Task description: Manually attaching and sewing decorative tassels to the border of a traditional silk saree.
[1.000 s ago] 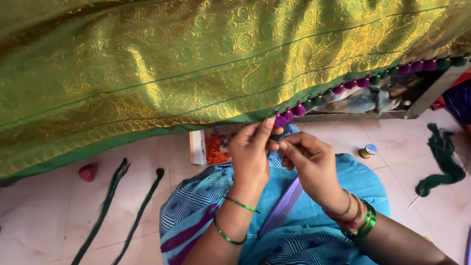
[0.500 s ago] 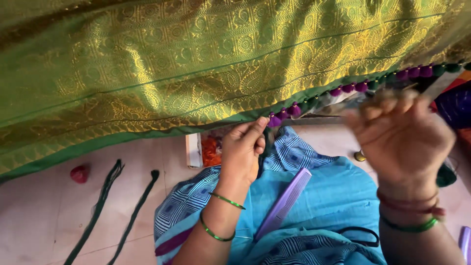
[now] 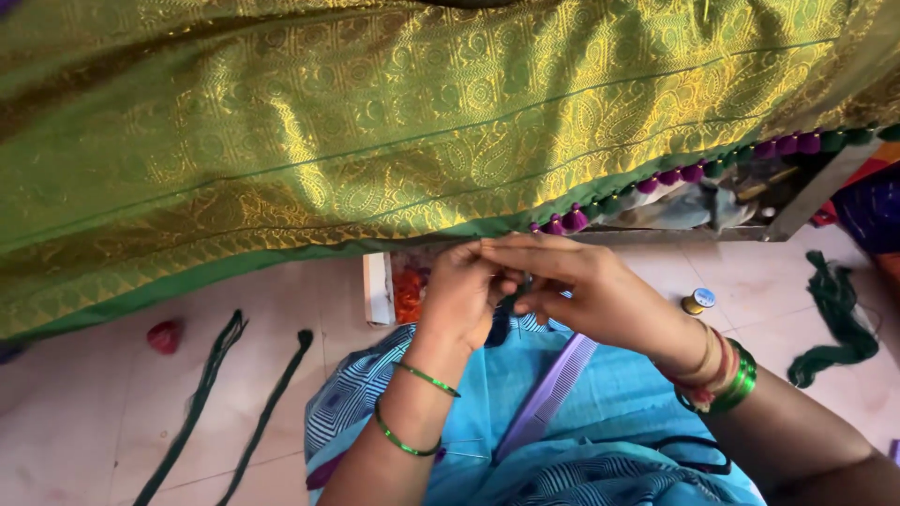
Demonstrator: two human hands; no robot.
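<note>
A green and gold patterned silk cloth [image 3: 375, 122] hangs across the upper view, its lower edge trimmed with purple and green tassels [image 3: 656, 178]. My left hand [image 3: 461, 295] and my right hand [image 3: 591, 290] meet just below the edge, beside the last purple tassel [image 3: 574, 220]. Their fingers pinch a dark green thread [image 3: 514, 298] between them. Both wrists wear green bangles. A lilac comb [image 3: 548, 394] lies on my blue-clad lap.
Two dark green thread strands [image 3: 211, 375] lie on the tiled floor at left, near a small red object [image 3: 165, 335]. A thread spool [image 3: 697, 301] and a green thread bundle [image 3: 834, 319] lie at right. A white box with orange contents [image 3: 392, 286] sits behind my hands.
My right hand, raised to the right half a second ago, has come back down to meet the left hand at the cloth edge.
</note>
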